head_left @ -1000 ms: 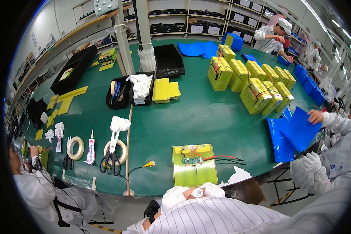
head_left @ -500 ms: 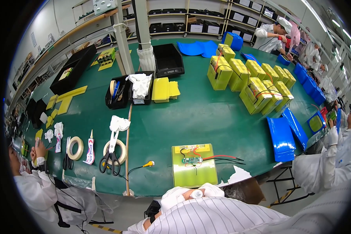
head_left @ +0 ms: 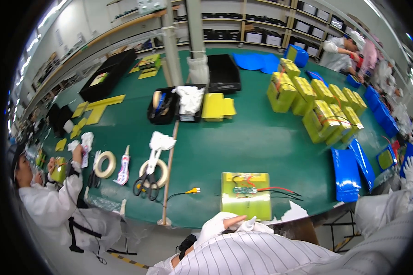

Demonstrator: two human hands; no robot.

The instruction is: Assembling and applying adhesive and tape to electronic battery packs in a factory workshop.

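Close to my body at the table's near edge, my left hand (head_left: 218,225) and my right hand (head_left: 263,228) are together, in white gloves with bare fingers showing on the left. Between them a white pointed nozzle (head_left: 249,223) sticks up; the body below it is hidden. My right hand seems closed round it, though its fingers are mostly hidden. My left fingers are bent together beside the nozzle. Just beyond lies a flat yellow-green battery pack (head_left: 246,206), topped by a small green circuit board (head_left: 244,190) with red and black wires trailing right. Neither hand touches the board.
Left of the pack lie a yellow connector lead (head_left: 195,190), scissors (head_left: 147,183) on a tape roll, and a glue tube (head_left: 123,169). Wrapped battery blocks (head_left: 320,121) and blue sheets (head_left: 345,176) stand right. Black bins (head_left: 163,107) stand farther back. Co-workers sit at both sides.
The whole view has shifted, so things appear farther right. The nozzle shows its pointed side instead of a round end, and a left finger extends beside it. The left co-worker's hand reaches onto the table.
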